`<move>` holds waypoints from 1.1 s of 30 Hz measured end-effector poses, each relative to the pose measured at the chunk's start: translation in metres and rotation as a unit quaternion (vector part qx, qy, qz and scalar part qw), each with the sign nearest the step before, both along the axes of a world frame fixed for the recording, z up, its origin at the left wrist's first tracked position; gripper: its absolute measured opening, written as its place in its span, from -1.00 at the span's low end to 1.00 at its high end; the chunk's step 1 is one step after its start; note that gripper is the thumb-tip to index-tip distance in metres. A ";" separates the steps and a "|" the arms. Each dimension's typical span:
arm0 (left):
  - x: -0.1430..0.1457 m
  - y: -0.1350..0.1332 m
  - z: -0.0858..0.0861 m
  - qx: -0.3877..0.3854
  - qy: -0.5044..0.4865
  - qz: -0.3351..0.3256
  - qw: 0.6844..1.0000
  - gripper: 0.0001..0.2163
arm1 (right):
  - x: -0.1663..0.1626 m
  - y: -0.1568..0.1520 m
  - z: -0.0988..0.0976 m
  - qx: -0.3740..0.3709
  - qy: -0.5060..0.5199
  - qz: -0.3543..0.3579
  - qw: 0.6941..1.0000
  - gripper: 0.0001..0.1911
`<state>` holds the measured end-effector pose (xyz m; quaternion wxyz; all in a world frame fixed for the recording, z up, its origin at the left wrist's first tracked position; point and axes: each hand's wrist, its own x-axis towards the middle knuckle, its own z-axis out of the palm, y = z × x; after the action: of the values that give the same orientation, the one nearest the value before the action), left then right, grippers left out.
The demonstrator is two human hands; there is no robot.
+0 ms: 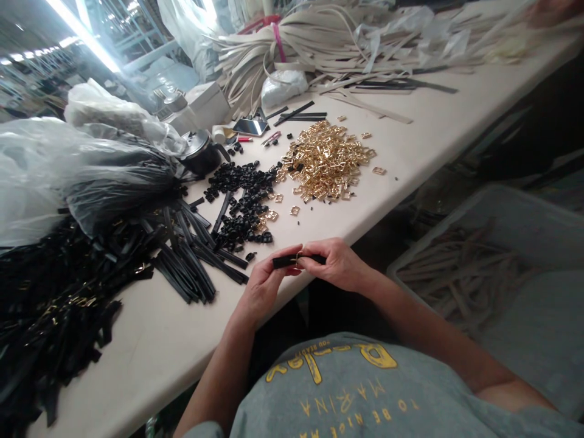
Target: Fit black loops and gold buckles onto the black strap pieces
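At the far-left end of the long cream worktop [410, 140], a big heap of black flat straps [59, 304] is being spilled toward the near edge, partly covered by a clear crumpled plastic bag [55, 170]. Just right of it, a fan of loose black strap lengths [191, 255] is lying, w/ a pile of small black plastic loops [241, 201] behind. Near the worktop's near edge, approx. mid-length, a short black strap piece [292, 261] is being held level just off the edge, w/ a small gold metal buckle [298, 258] being pinched at its middle. The left hand [264, 283] is being kept closed on the strap's left end, thumb and fingers together; the right hand [337, 264] is being clamped on the right end. Further back, a heap of shiny gold square buckles [326, 161] is resting mid-worktop, a few strays beside it. At the far edge, a bundle of beige flat strips [296, 55] is being stacked. Off the worktop's right side, a grey plastic crate [524, 292] w/ beige strips is sitting below.
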<state>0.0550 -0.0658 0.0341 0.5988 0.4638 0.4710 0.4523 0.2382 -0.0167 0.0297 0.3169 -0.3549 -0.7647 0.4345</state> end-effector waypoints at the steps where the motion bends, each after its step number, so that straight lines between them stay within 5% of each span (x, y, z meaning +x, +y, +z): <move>1: 0.000 0.000 0.000 -0.002 -0.009 -0.008 1.000 -0.73 | 0.000 0.000 0.001 -0.008 0.005 0.003 1.000 -0.79; 11: -0.006 0.002 0.000 -0.047 -0.049 -0.039 0.997 -0.71 | 0.004 0.001 0.007 -0.027 0.000 0.023 0.999 -0.79; 21: -0.006 0.012 -0.005 -0.026 -0.006 -0.025 0.999 -0.79 | 0.014 0.011 0.010 0.062 -0.077 0.058 0.993 -0.73; 29: -0.004 0.018 0.004 -0.085 0.092 -0.012 0.992 -0.77 | 0.014 0.034 0.016 0.301 -0.220 0.078 0.925 -0.70; 33: -0.004 0.024 -0.007 -0.062 0.059 0.045 0.995 -0.79 | 0.006 0.045 0.018 0.409 -0.177 0.032 0.895 -0.82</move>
<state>0.0511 -0.0416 0.0275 0.5765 0.4305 0.5530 0.4201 0.2441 0.0278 0.0475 0.2794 -0.2407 -0.9292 0.0235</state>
